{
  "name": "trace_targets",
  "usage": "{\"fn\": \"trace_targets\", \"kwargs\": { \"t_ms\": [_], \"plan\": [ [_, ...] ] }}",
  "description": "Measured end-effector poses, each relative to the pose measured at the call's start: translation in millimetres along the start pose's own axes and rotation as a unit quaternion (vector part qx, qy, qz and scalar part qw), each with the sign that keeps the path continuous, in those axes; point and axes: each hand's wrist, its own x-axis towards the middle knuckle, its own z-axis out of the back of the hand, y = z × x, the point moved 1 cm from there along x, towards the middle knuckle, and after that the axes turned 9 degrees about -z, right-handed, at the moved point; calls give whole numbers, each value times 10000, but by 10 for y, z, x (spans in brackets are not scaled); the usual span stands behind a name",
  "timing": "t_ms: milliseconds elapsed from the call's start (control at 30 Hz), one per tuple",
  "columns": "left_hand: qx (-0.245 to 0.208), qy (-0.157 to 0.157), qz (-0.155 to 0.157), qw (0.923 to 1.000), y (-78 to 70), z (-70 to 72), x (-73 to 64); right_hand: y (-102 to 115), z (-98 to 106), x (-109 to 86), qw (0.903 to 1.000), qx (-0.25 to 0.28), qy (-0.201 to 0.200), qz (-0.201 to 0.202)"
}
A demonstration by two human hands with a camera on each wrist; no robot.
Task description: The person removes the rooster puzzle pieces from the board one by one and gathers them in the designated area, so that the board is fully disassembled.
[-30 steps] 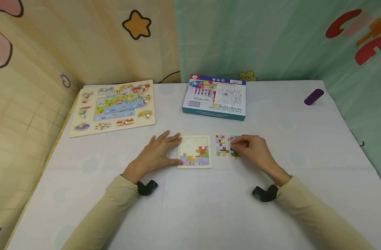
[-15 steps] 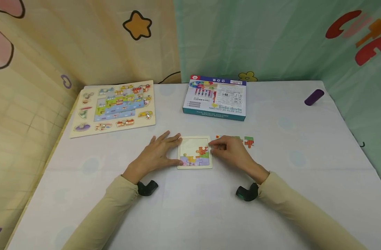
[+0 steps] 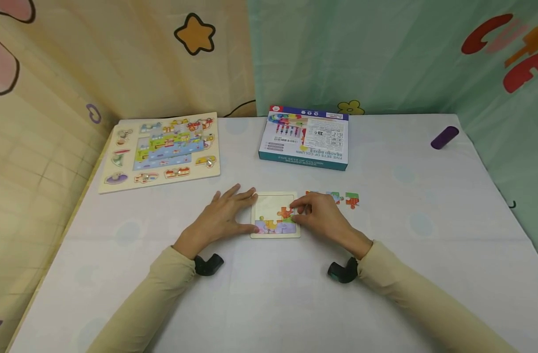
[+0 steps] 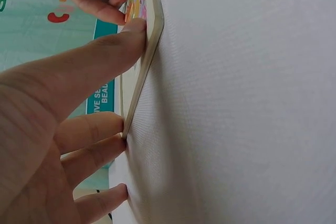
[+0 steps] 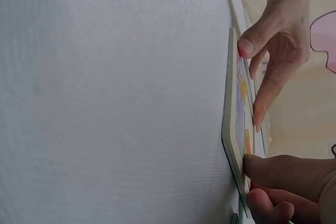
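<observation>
A small square wooden puzzle board (image 3: 269,202) lies flat on the table, with several joined pieces (image 3: 287,228) along its bottom and right side. My left hand (image 3: 220,219) rests at its left edge, fingers spread, thumb on the lower left corner; the thumb (image 4: 128,40) presses the rim in the left wrist view. At the right rim, my right hand (image 3: 324,218) pinches a puzzle piece between thumb and fingers. Only a red bit of that piece (image 5: 254,184) shows in the right wrist view. Loose puzzle pieces (image 3: 352,200) lie behind the right hand, partly hidden by it.
At the back left are stacked wooden puzzle boards (image 3: 163,152). A bead-set box (image 3: 303,138) lies at the back middle, and a purple cylinder (image 3: 444,138) at the far right. White cloth covers the table (image 3: 269,304); printed curtains (image 3: 383,59) hang behind it.
My right hand has moved left from the loose pieces to the board's right side, its fingertips now over the rim. The left hand has stayed in place.
</observation>
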Motion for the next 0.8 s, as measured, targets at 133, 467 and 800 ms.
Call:
{"fn": "trace_targets", "kwargs": {
  "t_ms": [133,467,800],
  "plan": [
    [17,10,1,10000,4,-4,4,2,-3,-6,9999,154,-58,-2],
    [-7,44,27,10000,6,-10,12,-15,-17,-15,9987,375,-331,-50],
    [-23,-21,-21,10000,4,-4,5,-5,25,-55,9969,688,-311,-219]
  ]
}}
